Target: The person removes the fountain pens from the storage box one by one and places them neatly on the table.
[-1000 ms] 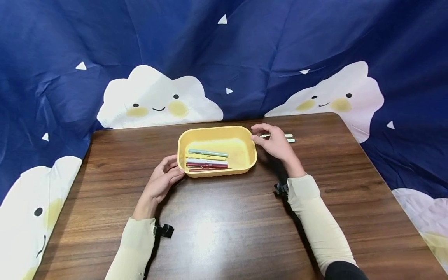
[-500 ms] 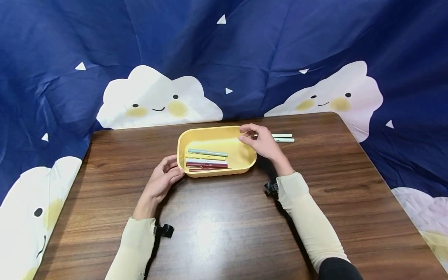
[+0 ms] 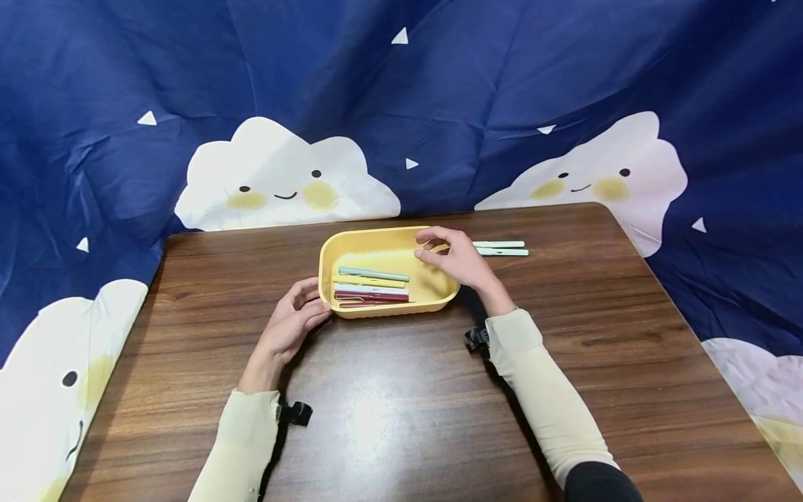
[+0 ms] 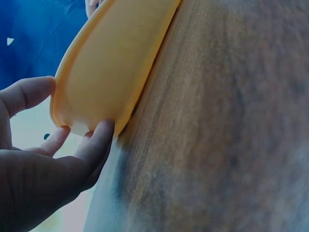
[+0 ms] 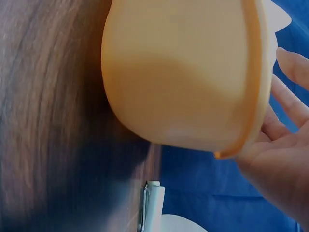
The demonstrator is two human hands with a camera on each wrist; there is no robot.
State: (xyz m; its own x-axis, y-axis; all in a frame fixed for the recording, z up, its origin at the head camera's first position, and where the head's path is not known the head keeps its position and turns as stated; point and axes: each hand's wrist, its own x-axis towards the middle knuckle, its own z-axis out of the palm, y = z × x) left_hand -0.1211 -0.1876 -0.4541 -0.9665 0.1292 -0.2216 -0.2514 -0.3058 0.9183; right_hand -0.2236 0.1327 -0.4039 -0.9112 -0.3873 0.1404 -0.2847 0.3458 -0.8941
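A yellow bin (image 3: 376, 312) stands on the table, with several pens (image 3: 370, 282) lying side by side in its left part: teal, yellow, white and dark red or red. My left hand (image 3: 295, 317) holds the bin's near left corner. In the left wrist view its fingertips (image 4: 107, 126) touch the outside of the wall and rim. Over the bin's right end hovers my right hand (image 3: 454, 258), fingers loosely bent, nothing visible between them. The right wrist view shows its fingers (image 5: 289, 101) past the rim, partly hidden by the bin wall.
Two pale green pens (image 3: 505, 248) lie parallel on the wooden table (image 3: 596, 314), right of the bin and behind the right hand. A dark blue curtain (image 3: 439, 84) with white clouds hangs along the table's far edge.
My right hand has moved left from beside the two pale green pens to over the right end of the bin, uncovering more of those pens. The left hand stays put.
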